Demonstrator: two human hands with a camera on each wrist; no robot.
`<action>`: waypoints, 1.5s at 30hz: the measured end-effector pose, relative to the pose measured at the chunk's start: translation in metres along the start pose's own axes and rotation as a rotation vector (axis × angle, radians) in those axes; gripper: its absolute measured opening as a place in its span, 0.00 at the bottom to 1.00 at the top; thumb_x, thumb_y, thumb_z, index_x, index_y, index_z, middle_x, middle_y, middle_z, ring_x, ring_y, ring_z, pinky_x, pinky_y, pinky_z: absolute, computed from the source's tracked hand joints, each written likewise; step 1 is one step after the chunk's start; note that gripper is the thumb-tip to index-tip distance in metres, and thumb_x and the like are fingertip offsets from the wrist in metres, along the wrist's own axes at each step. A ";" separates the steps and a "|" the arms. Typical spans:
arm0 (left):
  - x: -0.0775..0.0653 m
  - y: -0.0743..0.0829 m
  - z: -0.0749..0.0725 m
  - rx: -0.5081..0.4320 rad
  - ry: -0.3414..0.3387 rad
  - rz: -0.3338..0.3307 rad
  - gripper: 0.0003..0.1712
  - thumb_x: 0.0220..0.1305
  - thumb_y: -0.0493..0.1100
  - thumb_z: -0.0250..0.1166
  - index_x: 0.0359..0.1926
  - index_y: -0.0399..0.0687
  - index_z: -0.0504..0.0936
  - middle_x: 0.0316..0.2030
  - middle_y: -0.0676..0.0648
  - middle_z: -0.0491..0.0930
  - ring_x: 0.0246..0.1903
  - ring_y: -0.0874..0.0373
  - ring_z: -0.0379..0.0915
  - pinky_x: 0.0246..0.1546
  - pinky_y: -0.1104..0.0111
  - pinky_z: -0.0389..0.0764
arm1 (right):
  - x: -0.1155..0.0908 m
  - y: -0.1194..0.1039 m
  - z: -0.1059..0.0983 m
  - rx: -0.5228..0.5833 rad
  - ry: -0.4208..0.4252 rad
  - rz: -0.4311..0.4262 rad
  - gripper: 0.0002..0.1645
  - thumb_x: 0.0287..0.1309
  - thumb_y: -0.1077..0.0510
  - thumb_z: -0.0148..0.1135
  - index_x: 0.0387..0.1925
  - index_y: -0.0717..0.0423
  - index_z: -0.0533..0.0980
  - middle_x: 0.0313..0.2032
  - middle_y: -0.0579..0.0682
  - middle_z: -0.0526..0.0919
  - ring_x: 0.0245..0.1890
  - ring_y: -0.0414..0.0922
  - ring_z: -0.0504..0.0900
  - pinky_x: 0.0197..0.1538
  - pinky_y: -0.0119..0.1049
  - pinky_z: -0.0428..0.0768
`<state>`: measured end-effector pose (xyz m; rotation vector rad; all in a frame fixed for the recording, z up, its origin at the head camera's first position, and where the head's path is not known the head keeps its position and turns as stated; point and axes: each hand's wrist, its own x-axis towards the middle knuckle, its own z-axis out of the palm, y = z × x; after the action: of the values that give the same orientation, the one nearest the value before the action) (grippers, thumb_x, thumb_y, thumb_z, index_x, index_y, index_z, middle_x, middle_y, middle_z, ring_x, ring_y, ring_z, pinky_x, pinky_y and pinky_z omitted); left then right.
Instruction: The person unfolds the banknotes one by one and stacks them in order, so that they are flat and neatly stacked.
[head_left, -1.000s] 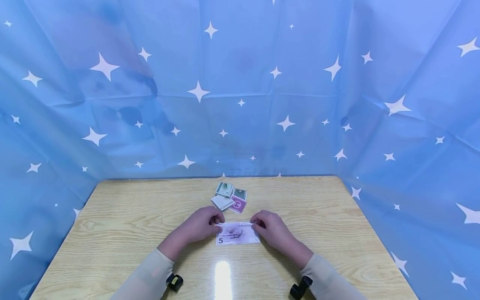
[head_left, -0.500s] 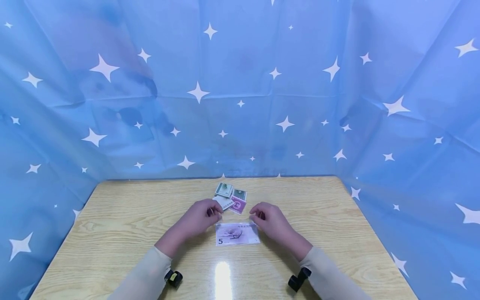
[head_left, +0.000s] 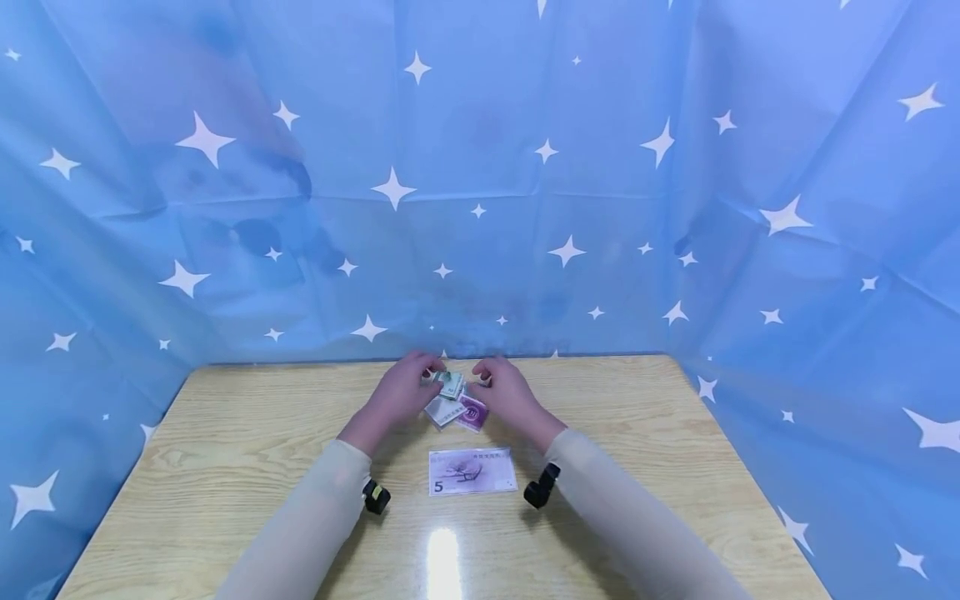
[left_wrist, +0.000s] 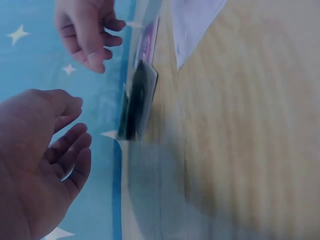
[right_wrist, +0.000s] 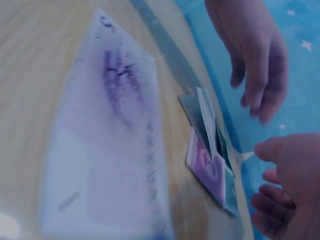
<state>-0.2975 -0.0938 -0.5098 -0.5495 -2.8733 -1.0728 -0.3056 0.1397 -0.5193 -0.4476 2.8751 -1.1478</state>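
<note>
A purple banknote [head_left: 472, 472] marked 5 lies flat on the table in the head view. Beyond it, several folded banknotes overlap in a small pile: a green one [head_left: 450, 384] at the back, a pale one [head_left: 442, 412] in front and a purple one [head_left: 472, 413] to the right. My left hand [head_left: 401, 390] is at the pile's left side and my right hand [head_left: 512, 395] at its right, fingers loosely bent with nothing between them. Both wrist views show the hands [left_wrist: 37, 155] [right_wrist: 295, 185] apart from the folded notes.
The wooden table [head_left: 285, 450] ends at a blue star-patterned curtain [head_left: 480, 167] just behind the pile. A black wrist camera [head_left: 377, 497] is strapped on the left sleeve and another camera [head_left: 542, 487] on the right.
Both hands have let go of the flat purple banknote and moved forward, away from the body, to the folded pile. The flat note stays in place.
</note>
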 end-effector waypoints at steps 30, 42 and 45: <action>0.023 -0.022 0.019 0.121 -0.102 0.035 0.40 0.69 0.43 0.76 0.78 0.37 0.74 0.79 0.35 0.67 0.79 0.34 0.61 0.78 0.42 0.66 | 0.026 -0.002 0.030 -0.164 -0.015 -0.006 0.31 0.62 0.52 0.84 0.61 0.60 0.83 0.52 0.54 0.82 0.50 0.50 0.81 0.56 0.46 0.84; 0.025 -0.019 0.025 0.004 0.067 -0.022 0.13 0.77 0.39 0.71 0.59 0.44 0.87 0.61 0.41 0.84 0.63 0.43 0.80 0.67 0.48 0.79 | 0.024 0.000 0.033 -0.027 0.016 -0.055 0.24 0.64 0.61 0.81 0.59 0.57 0.83 0.42 0.49 0.85 0.44 0.46 0.81 0.50 0.43 0.84; 0.024 -0.018 0.024 -0.073 0.091 -0.040 0.09 0.78 0.38 0.70 0.55 0.45 0.88 0.56 0.43 0.86 0.56 0.46 0.83 0.61 0.49 0.83 | 0.023 0.001 0.031 0.038 0.037 -0.059 0.25 0.66 0.61 0.79 0.62 0.59 0.82 0.41 0.49 0.85 0.44 0.46 0.84 0.51 0.44 0.86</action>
<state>-0.3240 -0.0832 -0.5358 -0.4361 -2.7873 -1.1802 -0.3237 0.1131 -0.5404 -0.5192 2.8842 -1.2294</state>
